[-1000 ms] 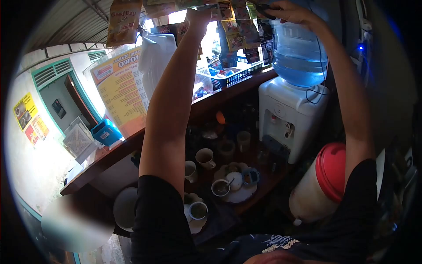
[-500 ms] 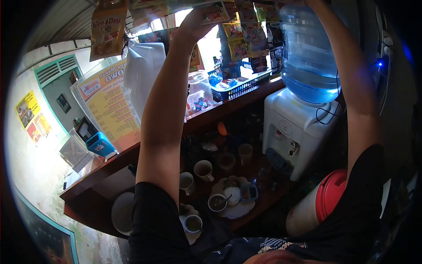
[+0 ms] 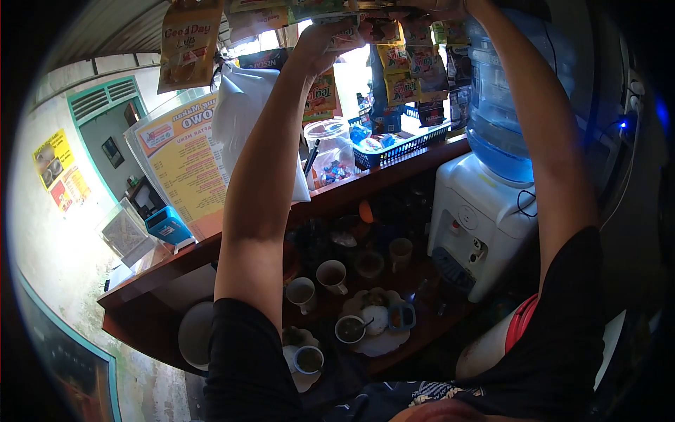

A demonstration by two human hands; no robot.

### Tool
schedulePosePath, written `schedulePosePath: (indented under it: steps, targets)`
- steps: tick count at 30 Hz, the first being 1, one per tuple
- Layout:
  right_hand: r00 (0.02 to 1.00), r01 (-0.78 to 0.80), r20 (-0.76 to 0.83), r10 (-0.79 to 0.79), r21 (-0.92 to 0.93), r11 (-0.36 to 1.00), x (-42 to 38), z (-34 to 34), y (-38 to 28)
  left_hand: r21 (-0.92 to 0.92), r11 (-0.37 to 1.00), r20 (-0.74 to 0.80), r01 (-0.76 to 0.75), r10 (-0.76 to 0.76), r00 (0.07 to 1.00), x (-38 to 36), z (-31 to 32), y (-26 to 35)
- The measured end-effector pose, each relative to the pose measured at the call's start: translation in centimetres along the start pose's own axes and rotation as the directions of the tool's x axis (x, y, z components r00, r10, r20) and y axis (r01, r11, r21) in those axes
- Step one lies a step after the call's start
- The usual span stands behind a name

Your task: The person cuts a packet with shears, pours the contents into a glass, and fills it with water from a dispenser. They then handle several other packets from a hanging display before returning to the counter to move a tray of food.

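Both my arms reach up to a row of hanging drink sachets. My left hand [image 3: 318,48] is closed on a sachet [image 3: 344,36] near the top of the view. My right hand [image 3: 444,8] is at the top edge, partly cut off, its fingers curled at the upper ends of the sachets; what they hold is hidden. Strips of yellow sachets [image 3: 398,70] hang between and below the hands. A larger Good Day sachet pack [image 3: 188,43] hangs to the left.
A water dispenser [image 3: 467,218] with a large blue bottle [image 3: 500,105] stands at right. On the counter ledge are a black basket [image 3: 408,146], a candy jar [image 3: 330,151] and a menu board [image 3: 176,165]. Below sit mugs [image 3: 331,276] and a plate of food [image 3: 383,344].
The view has shifted, so the surroundings appear farther right and slightly lower. My right hand has moved left along the sachets and shows more. My left hand still grips the sachet.
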State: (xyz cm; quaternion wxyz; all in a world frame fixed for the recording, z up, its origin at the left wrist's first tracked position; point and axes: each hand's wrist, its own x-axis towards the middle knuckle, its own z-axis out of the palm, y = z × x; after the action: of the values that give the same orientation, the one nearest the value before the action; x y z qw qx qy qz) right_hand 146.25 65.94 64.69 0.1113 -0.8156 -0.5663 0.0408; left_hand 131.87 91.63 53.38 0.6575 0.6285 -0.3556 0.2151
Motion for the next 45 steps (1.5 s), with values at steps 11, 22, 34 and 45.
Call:
schedulePosePath:
  steps: [11,22,34,45]
  targets:
    - [0.996,0.045,-0.03,-0.088,-0.675,0.736,-0.3,1.7,-4.0,-0.005,1.0,0.015,0.021,-0.021,1.0,-0.2,0.2,0.1]
    - [0.978,0.136,0.168,-0.128,-0.04,0.99,2.5,-1.9,0.3,-0.028,1.0,0.091,0.014,-0.011,0.996,-0.3,0.7,0.5]
    - [0.955,0.207,-0.034,-0.293,-0.629,0.749,1.3,-0.7,-4.7,-0.106,0.994,0.064,0.04,-0.033,0.997,-1.6,1.8,1.5]
    - [0.998,0.005,0.058,-0.002,-0.044,0.999,1.2,0.5,-8.8,-0.121,0.992,0.032,0.044,-0.04,0.999,-1.8,2.6,1.8]
